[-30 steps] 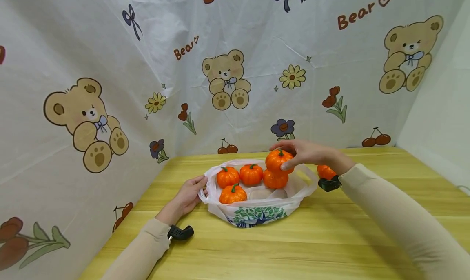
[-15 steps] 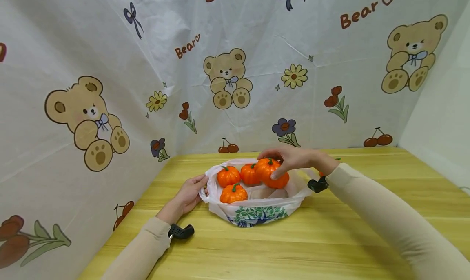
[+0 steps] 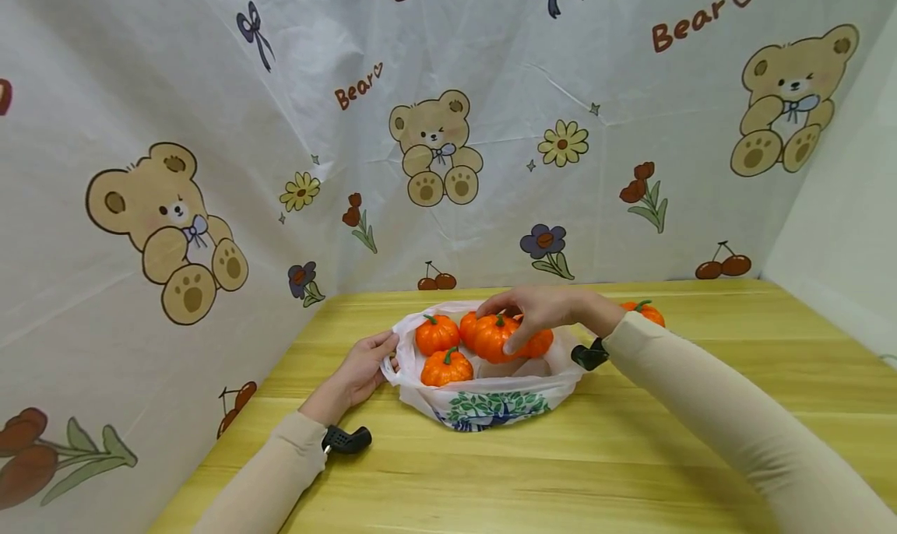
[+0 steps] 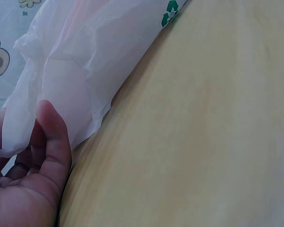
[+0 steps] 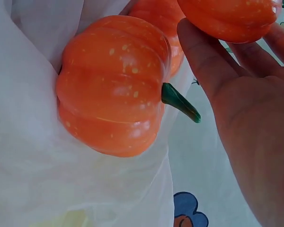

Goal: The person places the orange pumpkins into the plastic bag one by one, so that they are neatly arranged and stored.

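An open white plastic bag [image 3: 420,398] with a printed tree sits on the table, several orange toy pumpkins inside it. My left hand [image 3: 367,367] pinches the bag's left edge between thumb and fingers; the left wrist view shows the thin plastic [image 4: 80,71] in that grip. Over the bag's opening, my right hand [image 3: 550,308] holds a pumpkin [image 3: 493,338] by its sides, green stem up. Two pumpkins lie at the bag's left, one at the back [image 3: 437,334] and one at the front [image 3: 447,369]. Another pumpkin [image 5: 113,85] lies close below the right hand.
One more pumpkin [image 3: 646,313] stands on the wooden table [image 3: 448,479] right of the bag, partly behind the right sleeve. A bear-printed cloth [image 3: 490,59] hangs behind and along the left. Black wrist cameras [image 3: 349,440] protrude beside both wrists.
The right hand has carried its pumpkin left and a little lower over the bag, uncovering the pumpkin beneath. The left hand keeps its grip at the bag's edge.
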{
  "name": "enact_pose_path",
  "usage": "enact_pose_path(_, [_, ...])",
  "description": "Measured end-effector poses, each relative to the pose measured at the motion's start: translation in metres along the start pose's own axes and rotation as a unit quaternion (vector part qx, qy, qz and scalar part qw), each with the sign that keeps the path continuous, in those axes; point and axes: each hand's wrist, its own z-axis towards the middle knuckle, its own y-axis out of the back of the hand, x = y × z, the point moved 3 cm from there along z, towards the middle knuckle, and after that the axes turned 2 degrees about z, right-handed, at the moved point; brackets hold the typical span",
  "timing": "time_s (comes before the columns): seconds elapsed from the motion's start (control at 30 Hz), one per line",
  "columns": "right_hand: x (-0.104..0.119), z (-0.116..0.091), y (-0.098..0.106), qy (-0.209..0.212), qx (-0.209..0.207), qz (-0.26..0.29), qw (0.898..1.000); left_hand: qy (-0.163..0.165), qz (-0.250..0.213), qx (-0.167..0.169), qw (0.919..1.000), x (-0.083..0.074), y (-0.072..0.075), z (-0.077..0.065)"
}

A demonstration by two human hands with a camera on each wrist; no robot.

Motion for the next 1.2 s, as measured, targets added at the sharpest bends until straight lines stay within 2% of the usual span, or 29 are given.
enact_pose_path(0.4, [-0.002, 0.007, -0.012, -0.02, 0.008, -0.001, 1.0, 0.001, 0.005, 0.001, 1.0, 0.001, -0.001, 0.0])
enact_pose_path(0.6, [-0.001, 0.009, -0.016, -0.022, 0.011, -0.027, 0.999, 0.002, 0.006, -0.001, 1.0, 0.0, -0.001, 0.001])
enact_pose_path(0.87, [-0.001, 0.013, -0.022, -0.028, 0.027, -0.021, 0.999, 0.0, 0.003, 0.001, 1.0, 0.002, 0.0, -0.001])
enact_pose_path(1.2, [0.001, 0.017, -0.024, -0.042, 0.039, -0.042, 0.997, -0.004, -0.002, 0.007, 1.0, 0.003, 0.001, 0.002])
